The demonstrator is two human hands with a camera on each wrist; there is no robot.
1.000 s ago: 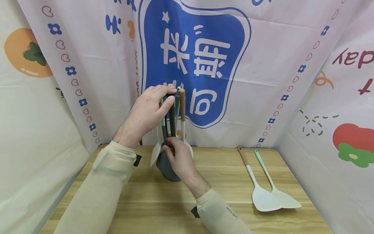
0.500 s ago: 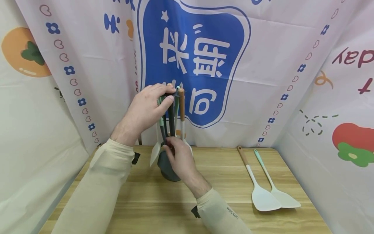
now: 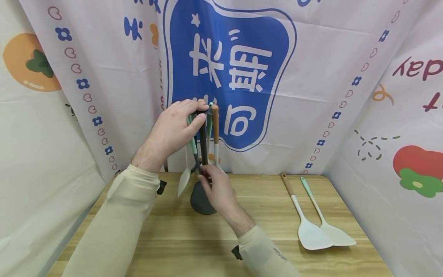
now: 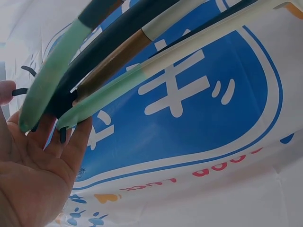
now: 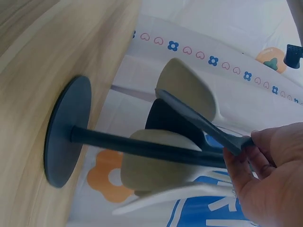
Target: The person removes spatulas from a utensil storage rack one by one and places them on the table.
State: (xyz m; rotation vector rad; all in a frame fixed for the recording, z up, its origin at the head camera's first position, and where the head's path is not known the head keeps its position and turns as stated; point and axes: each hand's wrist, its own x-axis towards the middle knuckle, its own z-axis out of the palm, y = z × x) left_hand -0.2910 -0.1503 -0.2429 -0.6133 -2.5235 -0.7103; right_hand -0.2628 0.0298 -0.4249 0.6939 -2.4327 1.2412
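Note:
A dark utensil stand [image 3: 203,142] rises from a round base [image 5: 68,132] on the wooden table, with several utensils hanging around its post. My left hand [image 3: 174,125] grips its top, thumb in front, fingers reaching behind; in the left wrist view the fingers lie by the hooks and handle ends. My right hand [image 3: 221,188] pinches a spatula with a dark head [image 5: 199,118] and green handle [image 4: 54,75] at its neck, low on the stand. That head shows edge-on in the right wrist view. Around it hang a pale-headed turner [image 3: 185,181] and a wooden-handled one [image 3: 216,127].
Two pale turners lie on the table [image 3: 263,254] at the right, one with a wooden handle [image 3: 288,184], the other with a green handle [image 3: 306,186]; their heads overlap. Printed cloth [image 3: 304,84] walls enclose the table at the back and both sides.
My right hand has shifted slightly right, and the held spatula's neck now slants right as its dark head turns, showing more of the base. My left hand stays at the stand's top.

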